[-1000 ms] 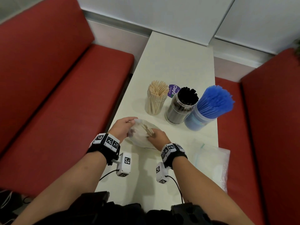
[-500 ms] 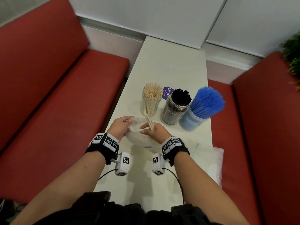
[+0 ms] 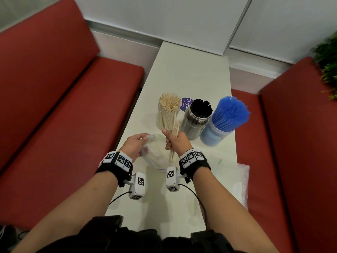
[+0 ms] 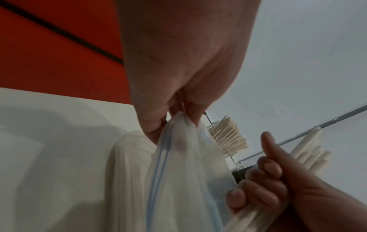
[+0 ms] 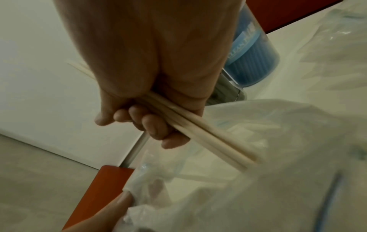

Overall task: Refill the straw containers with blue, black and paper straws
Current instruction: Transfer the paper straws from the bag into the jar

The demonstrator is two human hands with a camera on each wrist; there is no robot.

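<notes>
Right hand [image 3: 175,141]: fist clamped on paper straws [image 3: 172,145]; align tips above jar [image 3: 168,117]
Left hand [image 3: 135,146]: fingers pinch bag [image 3: 155,156] open; steady it

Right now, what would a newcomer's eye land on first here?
Three clear jars mid-table: the fanned bright blue plastic straws on the right, black straws in the middle, pale paper straws on the left. Just in front, the right hand grips a small bundle of paper straws while the left hand pinches a clear zip bag.

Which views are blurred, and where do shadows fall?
Head view: sharp in the middle, edges bent; arm shadows on the table. Right wrist view: paper straws and plastic bag smeared. Left wrist view: soft; broad shadow at left.
</notes>
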